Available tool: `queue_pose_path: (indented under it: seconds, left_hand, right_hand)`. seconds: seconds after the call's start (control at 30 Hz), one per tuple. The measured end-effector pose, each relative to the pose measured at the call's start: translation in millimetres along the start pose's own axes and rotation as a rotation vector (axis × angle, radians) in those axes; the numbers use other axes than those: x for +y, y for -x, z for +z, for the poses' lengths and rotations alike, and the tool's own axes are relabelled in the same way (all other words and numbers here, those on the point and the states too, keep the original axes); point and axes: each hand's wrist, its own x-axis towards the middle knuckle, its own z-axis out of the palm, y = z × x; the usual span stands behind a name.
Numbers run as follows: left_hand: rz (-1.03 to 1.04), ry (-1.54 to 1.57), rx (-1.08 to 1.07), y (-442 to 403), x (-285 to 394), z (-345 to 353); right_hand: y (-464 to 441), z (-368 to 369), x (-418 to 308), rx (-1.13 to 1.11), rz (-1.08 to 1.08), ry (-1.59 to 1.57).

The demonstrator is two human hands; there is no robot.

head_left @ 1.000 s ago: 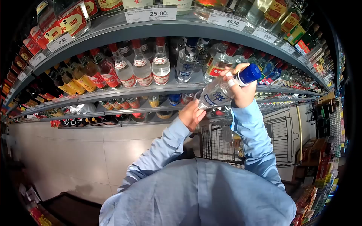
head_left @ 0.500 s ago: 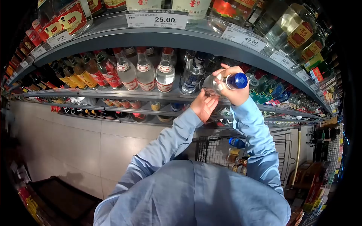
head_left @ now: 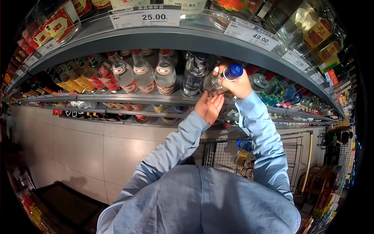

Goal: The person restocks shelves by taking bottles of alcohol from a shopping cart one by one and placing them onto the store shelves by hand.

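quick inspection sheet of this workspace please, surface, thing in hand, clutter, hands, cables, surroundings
surface: grey middle shelf, lined with bottles
thing in hand: clear bottle with a blue cap, tilted at the shelf front; whether its base touches the shelf cannot be told
clutter: three clear bottles with red-and-white labels and a dark-capped bottle stand left of it
right hand: closed around the upper part of the bottle
left hand: open, palm up, by the bottle's base; contact unclear
cables: nothing seen
surroundings: upper shelf with price tags, wire cart holding bottles, tiled floor
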Motion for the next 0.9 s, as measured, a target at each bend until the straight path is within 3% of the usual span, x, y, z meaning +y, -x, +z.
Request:
queue_pose_path:
  seconds: [0.07,0.37,0.47,0.5,0.57,0.7,0.77,0.83,0.9]
  left_hand:
    - [-0.011,-0.006,0.002,0.0,0.0,-1.6]
    - [-0.012,-0.093,0.095,1.5,1.3,3.8]
    - [-0.007,-0.113,0.147,1.3,1.8,2.7]
    - [-0.004,-0.154,0.154,4.0,1.5,5.6]
    - [-0.002,-0.241,0.172,12.1,1.4,10.6]
    - [0.247,-0.909,0.03,51.4,9.7,40.2]
    - [0.672,-1.381,-0.064,51.4,30.6,30.2]
    - [1.097,-1.846,0.025,52.5,52.8,39.3]
    - [1.269,-2.053,0.012,48.1,63.8,44.0]
  right_hand:
    - [-1.0,-2.3,2.9,0.051,0.087,-0.054]
    - [-7.5,1.7,3.3,0.156,0.059,0.149]
    - [-11.7,5.4,10.1,0.405,0.021,-0.116]
    - [-15.1,2.5,13.5,0.395,-0.016,-0.178]
    - [-21.3,2.2,15.1,0.391,-0.192,-0.012]
    - [-28.0,5.8,13.6,0.487,-0.166,-0.028]
    - [-30.2,4.4,14.4,0.484,-0.129,-0.067]
    - [-31.2,8.8,18.3,0.52,-0.22,0.048]
    - [-34.6,6.3,26.7,0.528,-0.303,0.229]
